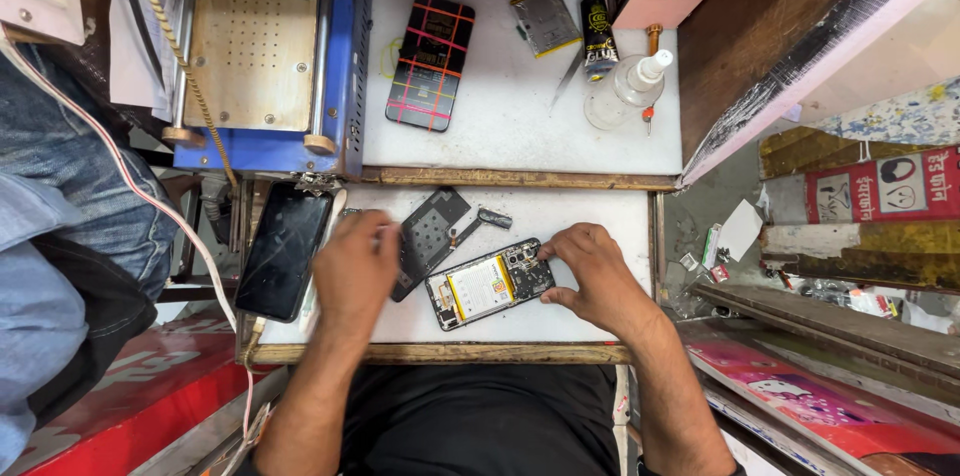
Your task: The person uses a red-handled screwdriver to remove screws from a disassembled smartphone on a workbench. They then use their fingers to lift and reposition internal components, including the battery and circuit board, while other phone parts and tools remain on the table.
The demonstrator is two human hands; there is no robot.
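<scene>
Head view: right hand (598, 274) pinches the open phone (490, 284) near the bench (560, 321) front edge; left hand (352, 271) lies flat on a dark cover (428, 236).

Glue tube (597, 24), clear bottle (628, 88) (perhaps solvent), banded phone (431, 61).

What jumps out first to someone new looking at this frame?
The opened phone lying mid-bench with its yellow battery and circuit board bared, the right hand pinching at its upper end. The left hand rests beside it on a dark back cover. Farther up the white mat, a phone criss-crossed with red and yellow bands stands out, next to a black glue bottle.
</scene>
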